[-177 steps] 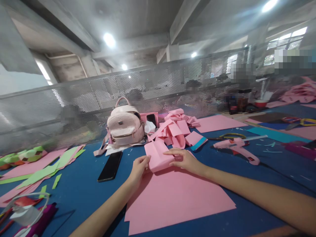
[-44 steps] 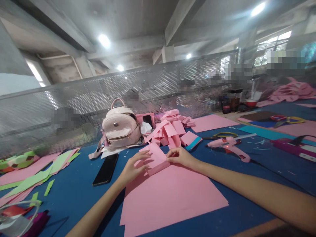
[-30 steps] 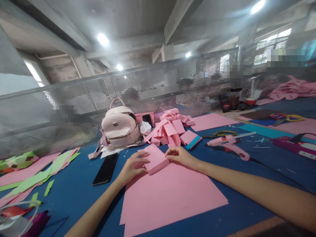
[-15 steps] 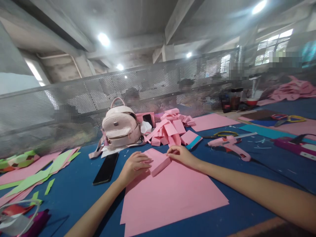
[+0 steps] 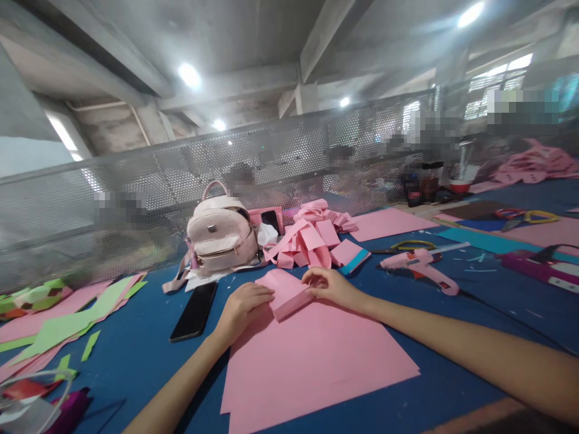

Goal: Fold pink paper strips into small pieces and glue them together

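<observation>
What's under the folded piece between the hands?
Pink sheets show along the near side of the folded piece, with the blue table below them. The spot directly beneath the piece is covered, so I can't tell what else, if anything, is there.

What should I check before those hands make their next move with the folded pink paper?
1. Left hand at the folded paper's left side: ok, fingers touch it.
2. Right hand at its right edge: ok, fingers there.
3. Pink sheets in front lying flat: ok.
4. Glue gun clear of both hands: ok, lying on the table.
5. Glue gun hot: cannot tell.
6. Underside of the folded paper sound: cannot tell, hidden.
</observation>
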The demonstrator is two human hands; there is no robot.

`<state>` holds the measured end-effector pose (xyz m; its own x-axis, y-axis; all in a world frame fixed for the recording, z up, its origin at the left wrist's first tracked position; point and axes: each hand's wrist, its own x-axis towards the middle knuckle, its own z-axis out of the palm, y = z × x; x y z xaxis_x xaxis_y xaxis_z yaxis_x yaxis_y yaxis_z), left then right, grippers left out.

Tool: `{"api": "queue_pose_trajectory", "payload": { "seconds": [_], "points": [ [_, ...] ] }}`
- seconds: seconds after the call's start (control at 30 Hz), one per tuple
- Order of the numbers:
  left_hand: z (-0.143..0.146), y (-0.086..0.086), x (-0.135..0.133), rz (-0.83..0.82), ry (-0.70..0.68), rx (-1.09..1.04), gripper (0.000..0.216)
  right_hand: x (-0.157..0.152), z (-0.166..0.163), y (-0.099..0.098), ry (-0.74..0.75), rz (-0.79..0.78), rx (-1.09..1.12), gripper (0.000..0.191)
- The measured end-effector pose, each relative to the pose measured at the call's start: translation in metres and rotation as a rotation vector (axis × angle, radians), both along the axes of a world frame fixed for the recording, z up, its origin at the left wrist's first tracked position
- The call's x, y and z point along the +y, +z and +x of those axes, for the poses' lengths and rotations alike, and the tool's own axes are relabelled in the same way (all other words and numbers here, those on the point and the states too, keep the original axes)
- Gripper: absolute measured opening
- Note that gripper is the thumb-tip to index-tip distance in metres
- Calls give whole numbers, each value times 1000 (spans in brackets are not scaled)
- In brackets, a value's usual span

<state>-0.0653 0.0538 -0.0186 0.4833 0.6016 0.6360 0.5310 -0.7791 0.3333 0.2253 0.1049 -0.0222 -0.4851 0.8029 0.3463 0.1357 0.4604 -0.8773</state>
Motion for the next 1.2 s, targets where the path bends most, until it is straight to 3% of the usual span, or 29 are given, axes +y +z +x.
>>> {"api": "queue_pose_trajectory", "payload": {
  "seconds": [0.17, 0.37, 0.63, 0.83, 1.2],
  "points": [
    [3, 3, -6, -60, 140, -166, 24, 2, -3, -2, 10, -99, 74, 38],
    [8, 1, -9, -128, 238, -260, 28, -7, -7, 2, 52, -144, 109, 39],
    [23, -2, -14, -316, 240, -417, 40, -11, -8, 2, 59, -179, 125, 40],
    [32, 4, -23, -438, 129, -540, 46, -11, -8, 1, 50, -212, 132, 40],
    [33, -5, -20, -480, 91, -514, 53, -21, -10, 5, 65, -226, 120, 39]
  ]
}}
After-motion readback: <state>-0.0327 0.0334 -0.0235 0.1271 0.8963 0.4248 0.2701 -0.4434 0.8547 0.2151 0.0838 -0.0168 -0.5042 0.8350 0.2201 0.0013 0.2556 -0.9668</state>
